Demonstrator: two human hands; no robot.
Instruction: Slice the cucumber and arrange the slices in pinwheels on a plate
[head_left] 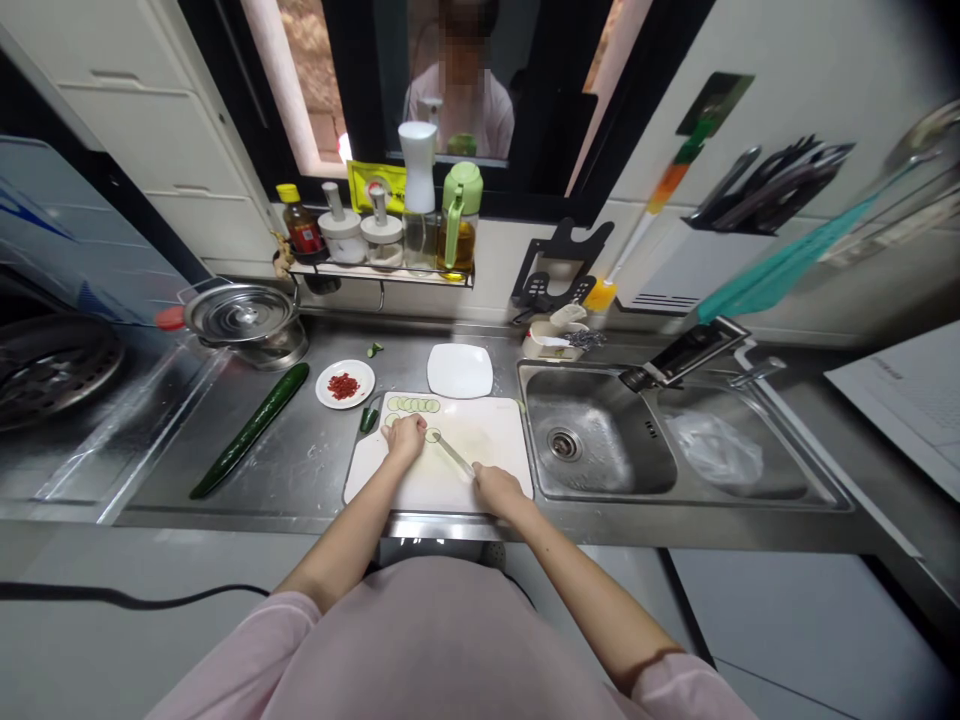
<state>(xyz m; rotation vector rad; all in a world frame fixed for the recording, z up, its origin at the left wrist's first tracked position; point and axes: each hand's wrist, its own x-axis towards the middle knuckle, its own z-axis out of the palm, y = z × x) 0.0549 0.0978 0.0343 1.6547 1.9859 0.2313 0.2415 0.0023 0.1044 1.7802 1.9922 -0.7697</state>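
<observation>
My right hand (498,489) is wrapped around the handle of a knife (454,458), its blade pointing up and left across a white cutting board (450,495). The knife's tip rests at a single pale cucumber slice (433,435). My left hand (406,438) is curled low over the board's left half, fingertips at another cucumber slice (392,420) partly covered by them. Behind it lies a row of overlapping cucumber slices (414,405). A dark green cucumber end piece (368,420) sits at the board's left edge.
A whole cucumber (251,430) lies left on the steel counter. Near the board stand a small plate (363,372) of chopped red pieces and a white square plate (460,370). To the right is a double sink (600,480); a lidded pot (274,345) stands at back left.
</observation>
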